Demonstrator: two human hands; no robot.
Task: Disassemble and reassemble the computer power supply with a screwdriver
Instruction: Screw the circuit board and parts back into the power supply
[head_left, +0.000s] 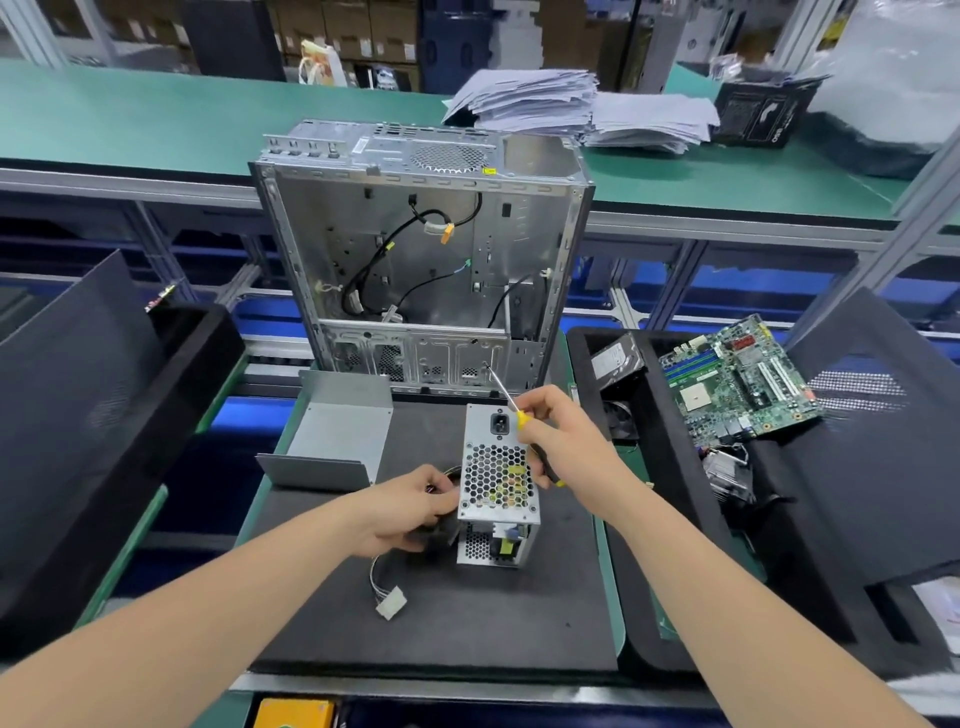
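the silver perforated metal power supply (497, 483) stands on end on the black mat (467, 623) of the tabletop, just in front of the open silver computer case (415, 249). the left hand (410, 506) is curled round its side by the cable bundle. the right hand (563, 441) grips the yellow-and-black screwdriver (521, 417), tip raised toward the case. the unit looks rigid, fairly heavy and tippy on end, so it is best held by its solid walls, not the wires.
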